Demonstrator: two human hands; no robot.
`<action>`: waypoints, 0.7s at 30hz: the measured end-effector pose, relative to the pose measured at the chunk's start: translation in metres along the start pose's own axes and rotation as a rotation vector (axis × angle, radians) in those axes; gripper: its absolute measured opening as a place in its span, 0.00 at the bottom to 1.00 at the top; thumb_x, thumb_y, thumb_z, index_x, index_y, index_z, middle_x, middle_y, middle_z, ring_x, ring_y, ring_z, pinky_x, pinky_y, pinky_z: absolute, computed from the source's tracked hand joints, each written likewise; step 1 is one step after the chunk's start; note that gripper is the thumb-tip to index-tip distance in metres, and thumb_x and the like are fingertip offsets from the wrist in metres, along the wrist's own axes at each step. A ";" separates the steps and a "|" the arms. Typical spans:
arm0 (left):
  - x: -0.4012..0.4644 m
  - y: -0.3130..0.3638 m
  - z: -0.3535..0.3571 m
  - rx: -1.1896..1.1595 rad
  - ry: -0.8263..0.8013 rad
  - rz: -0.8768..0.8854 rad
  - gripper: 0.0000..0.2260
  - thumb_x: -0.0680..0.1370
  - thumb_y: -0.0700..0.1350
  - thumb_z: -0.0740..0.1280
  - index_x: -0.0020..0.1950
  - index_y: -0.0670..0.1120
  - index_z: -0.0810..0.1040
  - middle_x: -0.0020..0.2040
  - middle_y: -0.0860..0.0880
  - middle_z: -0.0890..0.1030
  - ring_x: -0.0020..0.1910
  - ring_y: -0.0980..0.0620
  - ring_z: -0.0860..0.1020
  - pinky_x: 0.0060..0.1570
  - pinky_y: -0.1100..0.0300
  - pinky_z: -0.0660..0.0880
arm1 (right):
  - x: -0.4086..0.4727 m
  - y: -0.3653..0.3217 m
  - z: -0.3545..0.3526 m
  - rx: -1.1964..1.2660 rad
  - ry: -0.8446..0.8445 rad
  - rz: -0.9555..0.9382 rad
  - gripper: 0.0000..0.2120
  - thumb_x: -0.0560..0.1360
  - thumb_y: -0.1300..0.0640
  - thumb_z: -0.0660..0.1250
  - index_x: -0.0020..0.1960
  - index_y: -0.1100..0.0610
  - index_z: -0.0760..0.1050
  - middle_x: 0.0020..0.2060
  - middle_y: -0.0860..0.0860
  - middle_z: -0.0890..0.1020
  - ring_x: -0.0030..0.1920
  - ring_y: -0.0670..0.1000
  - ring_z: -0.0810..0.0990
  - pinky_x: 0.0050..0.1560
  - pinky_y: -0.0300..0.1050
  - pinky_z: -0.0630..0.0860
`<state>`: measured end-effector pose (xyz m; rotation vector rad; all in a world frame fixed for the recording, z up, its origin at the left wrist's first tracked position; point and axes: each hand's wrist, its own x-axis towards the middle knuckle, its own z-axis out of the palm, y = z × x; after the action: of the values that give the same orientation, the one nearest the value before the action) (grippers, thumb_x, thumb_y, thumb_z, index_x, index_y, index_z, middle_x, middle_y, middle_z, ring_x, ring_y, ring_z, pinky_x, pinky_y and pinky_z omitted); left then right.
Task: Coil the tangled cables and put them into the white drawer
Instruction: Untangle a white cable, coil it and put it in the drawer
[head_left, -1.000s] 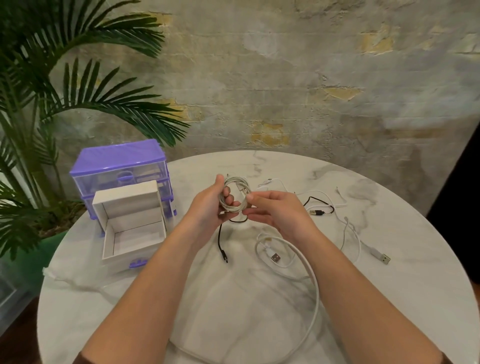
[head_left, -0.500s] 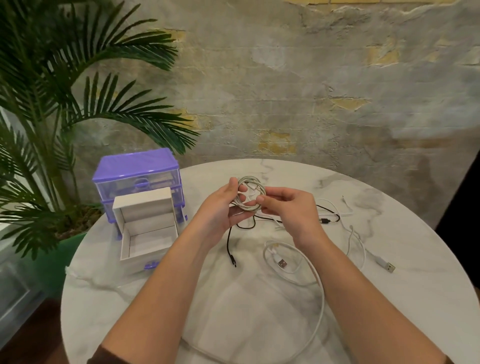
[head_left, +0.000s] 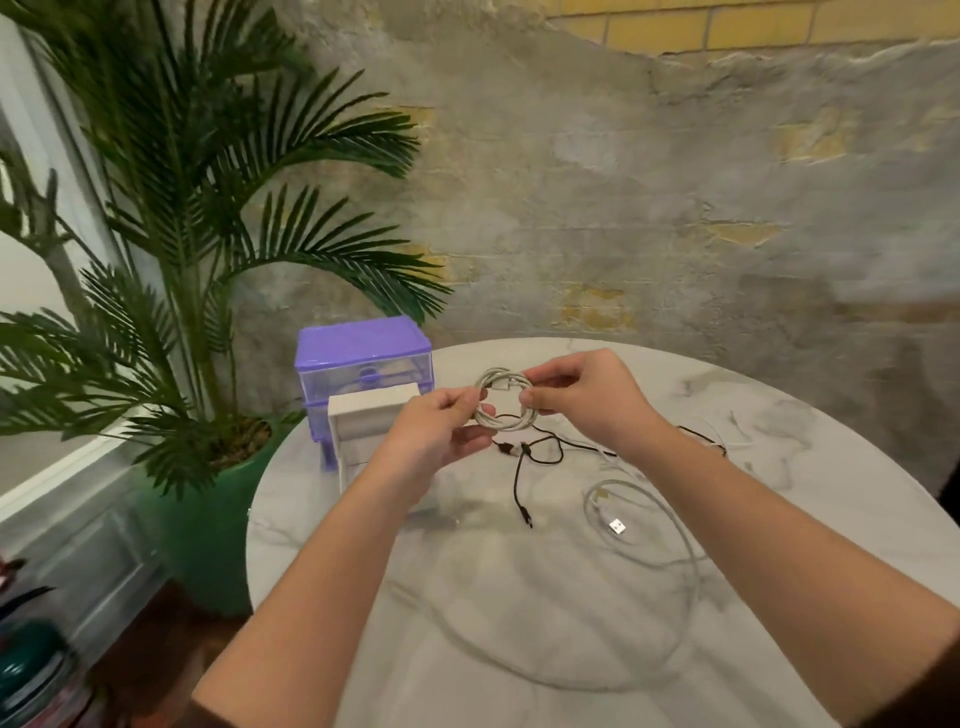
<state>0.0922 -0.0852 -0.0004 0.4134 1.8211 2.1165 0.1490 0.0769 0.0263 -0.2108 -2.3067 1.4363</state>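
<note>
A small coil of white cable (head_left: 503, 399) hangs in the air above the round marble table (head_left: 519, 597). My left hand (head_left: 441, 434) pinches its left side and my right hand (head_left: 582, 397) pinches its right side. Below the coil a black cable (head_left: 524, 467) lies tangled on the table. A long white cable (head_left: 639, 540) with a USB plug loops across the table under my right forearm. The white drawer (head_left: 363, 415) stands pulled out from the purple drawer unit (head_left: 361, 358), partly hidden behind my left hand.
A palm plant in a green pot (head_left: 202, 519) stands left of the table, close to the drawer unit. More thin white and black cable (head_left: 727, 441) lies at the right, behind my right forearm. A rough plaster wall rises behind the table.
The view has swung to the left and tilted up. Both hands with the coil have shifted towards the drawer, and my left hand now covers part of it.
</note>
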 end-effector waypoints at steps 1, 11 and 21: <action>-0.004 0.002 -0.008 0.001 0.017 0.009 0.06 0.81 0.42 0.62 0.52 0.41 0.77 0.42 0.48 0.81 0.31 0.56 0.81 0.37 0.66 0.80 | 0.000 -0.003 0.007 -0.004 -0.008 -0.013 0.09 0.68 0.64 0.77 0.47 0.58 0.84 0.37 0.53 0.85 0.38 0.50 0.83 0.49 0.44 0.81; -0.023 -0.005 -0.095 0.605 0.284 0.161 0.12 0.81 0.48 0.62 0.45 0.44 0.81 0.37 0.52 0.81 0.33 0.55 0.78 0.32 0.68 0.71 | -0.001 -0.017 0.090 0.041 -0.092 0.102 0.11 0.65 0.68 0.77 0.43 0.57 0.79 0.38 0.61 0.84 0.30 0.51 0.79 0.41 0.46 0.82; -0.037 -0.042 -0.138 1.172 0.430 0.082 0.15 0.77 0.59 0.64 0.61 0.56 0.77 0.61 0.49 0.69 0.66 0.46 0.62 0.61 0.51 0.65 | 0.004 -0.003 0.151 -0.160 -0.066 0.026 0.08 0.66 0.62 0.76 0.41 0.51 0.80 0.36 0.47 0.83 0.38 0.48 0.82 0.42 0.44 0.81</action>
<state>0.0709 -0.2187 -0.0629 0.2686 3.2031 0.9657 0.0826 -0.0469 -0.0282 -0.2444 -2.4826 1.2897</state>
